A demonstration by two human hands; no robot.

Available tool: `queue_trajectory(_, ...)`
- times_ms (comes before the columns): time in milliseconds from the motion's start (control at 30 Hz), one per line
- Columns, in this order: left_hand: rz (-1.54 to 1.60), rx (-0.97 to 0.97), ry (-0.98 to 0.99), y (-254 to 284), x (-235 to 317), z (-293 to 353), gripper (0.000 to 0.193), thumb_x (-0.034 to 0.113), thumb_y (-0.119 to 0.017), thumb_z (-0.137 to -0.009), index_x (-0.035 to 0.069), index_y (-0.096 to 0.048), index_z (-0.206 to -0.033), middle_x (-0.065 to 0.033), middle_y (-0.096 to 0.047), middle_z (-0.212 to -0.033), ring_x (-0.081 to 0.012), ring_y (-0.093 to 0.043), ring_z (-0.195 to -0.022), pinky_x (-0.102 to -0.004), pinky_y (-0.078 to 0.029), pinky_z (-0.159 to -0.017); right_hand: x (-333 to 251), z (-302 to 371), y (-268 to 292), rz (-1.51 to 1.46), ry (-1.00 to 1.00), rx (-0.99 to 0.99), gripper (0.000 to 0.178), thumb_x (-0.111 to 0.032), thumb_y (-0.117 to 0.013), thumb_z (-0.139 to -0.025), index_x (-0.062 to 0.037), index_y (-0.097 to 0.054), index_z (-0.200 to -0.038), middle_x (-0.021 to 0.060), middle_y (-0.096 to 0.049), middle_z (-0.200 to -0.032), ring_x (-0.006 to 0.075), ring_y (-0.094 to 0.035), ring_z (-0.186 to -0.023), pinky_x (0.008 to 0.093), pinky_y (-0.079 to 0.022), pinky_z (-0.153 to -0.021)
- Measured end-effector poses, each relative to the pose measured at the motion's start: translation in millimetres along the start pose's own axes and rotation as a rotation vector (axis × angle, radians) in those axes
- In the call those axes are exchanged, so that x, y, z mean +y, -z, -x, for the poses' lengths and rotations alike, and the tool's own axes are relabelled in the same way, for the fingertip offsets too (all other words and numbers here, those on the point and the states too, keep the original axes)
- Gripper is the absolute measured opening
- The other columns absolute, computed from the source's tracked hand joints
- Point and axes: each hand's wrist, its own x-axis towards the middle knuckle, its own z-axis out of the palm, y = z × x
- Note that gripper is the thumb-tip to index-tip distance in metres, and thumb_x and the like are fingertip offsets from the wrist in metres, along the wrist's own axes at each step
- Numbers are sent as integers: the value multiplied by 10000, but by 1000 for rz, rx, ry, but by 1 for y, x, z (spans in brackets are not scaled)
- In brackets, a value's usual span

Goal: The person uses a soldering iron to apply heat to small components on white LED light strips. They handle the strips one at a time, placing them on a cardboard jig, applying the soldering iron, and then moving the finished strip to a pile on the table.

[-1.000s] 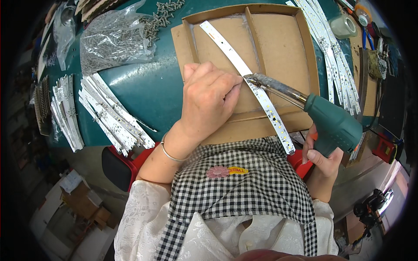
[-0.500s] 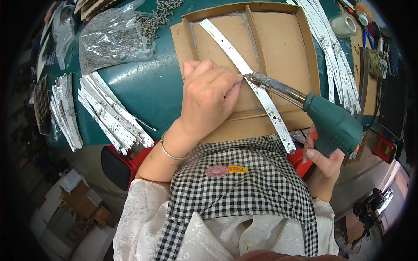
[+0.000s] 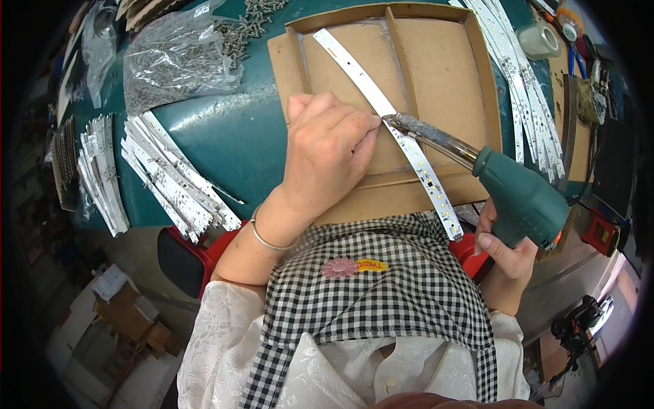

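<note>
The left hand point(image 3: 327, 146) lies knuckles up on the cardboard tray point(image 3: 477, 61), fingers curled narrow with their tips pressing down on a long white LED strip point(image 3: 388, 112), pinning it flat against the tray floor. The wrist carries a thin silver bracelet point(image 3: 262, 235), and the forearm runs back down and to the left toward the body.

The strip's long axis runs diagonally: its far end points up and left into the tray, its near end points down and right, passing over the tray's front wall and ending above the checked apron point(image 3: 381, 286). The fingertips hold it near its middle.

The right hand point(image 3: 507, 249) is wrapped round the grip of a green soldering gun point(image 3: 521, 198), thumb lying along the near side. The gun's long axis slants up and left, with its dark metal barrel reaching to the strip, the tip touching it just beside the left fingertips.

Further out, the tray sits on a teal table point(image 3: 231, 143). To the left lies a loose pile of similar white strips point(image 3: 174, 180), with another bundle point(image 3: 102, 177) beyond it at the table's edge. A clear bag of small metal parts point(image 3: 170, 61) rests at upper left. More strips point(image 3: 521, 75) lie right of the tray, near a roll of tape point(image 3: 538, 39)
</note>
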Motion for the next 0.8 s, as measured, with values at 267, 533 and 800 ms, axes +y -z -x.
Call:
queue_trajectory(267, -3, 1, -3, 1, 0, 0, 203, -11, -790, -674, 104, -705, -818, 26, -711, -773, -153, -545, -646, -310, -365, -704, 0, 4, 4, 80, 18, 10, 727, -13, -725, -770, 109, -377, -1397, 125, -508, -832, 165, -539, -594, 274, -509, -495)
queue_trajectory(533, 0, 7, 0, 0, 0, 0, 191, -9, -786, -675, 102, -710, -810, 26, -717, -782, -152, -545, -644, -308, -368, -708, -5, 1, 5, 159, 12, -53, 685, 31, -694, -744, 89, -418, -1369, 111, -503, -800, 161, -523, -600, 278, -512, -502)
queue_trajectory(800, 1, 6, 12, 1, 1, -1, 184, -7, -788, -678, 100, -715, -808, 22, -726, -785, -149, -568, -663, -306, -374, -715, -14, 5, -3, -144, -23, 85, 586, 102, -696, -739, 107, -492, -1288, 207, -623, -1077, 187, -596, -712, 288, -534, -525)
